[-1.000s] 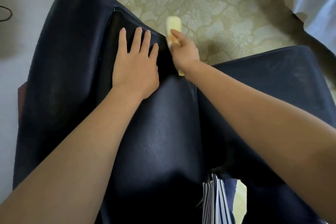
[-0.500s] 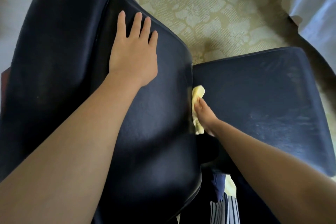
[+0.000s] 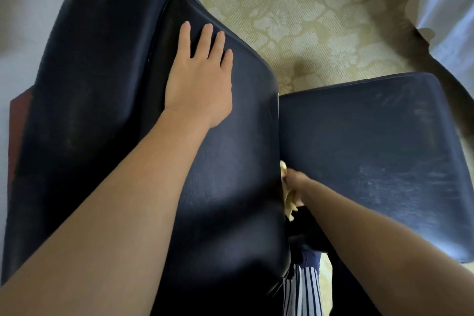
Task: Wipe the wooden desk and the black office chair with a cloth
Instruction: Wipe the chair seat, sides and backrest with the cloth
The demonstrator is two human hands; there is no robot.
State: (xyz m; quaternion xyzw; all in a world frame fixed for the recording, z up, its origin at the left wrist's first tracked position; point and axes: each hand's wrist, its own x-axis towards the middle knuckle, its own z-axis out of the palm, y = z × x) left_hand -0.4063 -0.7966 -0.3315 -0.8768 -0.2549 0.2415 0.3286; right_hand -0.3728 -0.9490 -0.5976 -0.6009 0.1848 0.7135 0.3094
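The black office chair fills the view: its backrest [image 3: 230, 174] rises toward me and its seat [image 3: 372, 149] lies to the right. My left hand [image 3: 198, 82] rests flat on the back of the backrest, fingers straight and spread. My right hand [image 3: 295, 183] grips a yellow cloth [image 3: 288, 202] low on the backrest's right edge, in the gap where backrest meets seat. Most of the cloth is hidden by my hand and the backrest edge.
A beige patterned carpet [image 3: 307, 20] lies beyond the chair. White fabric [image 3: 448, 7] hangs at the upper right. A strip of reddish wood [image 3: 18, 120] shows at the left behind the chair. Striped clothing [image 3: 302, 290] is at the bottom.
My right hand has slid the cloth down the backrest's right edge, from near the top to the gap by the seat. My left hand has stayed flat on the backrest.
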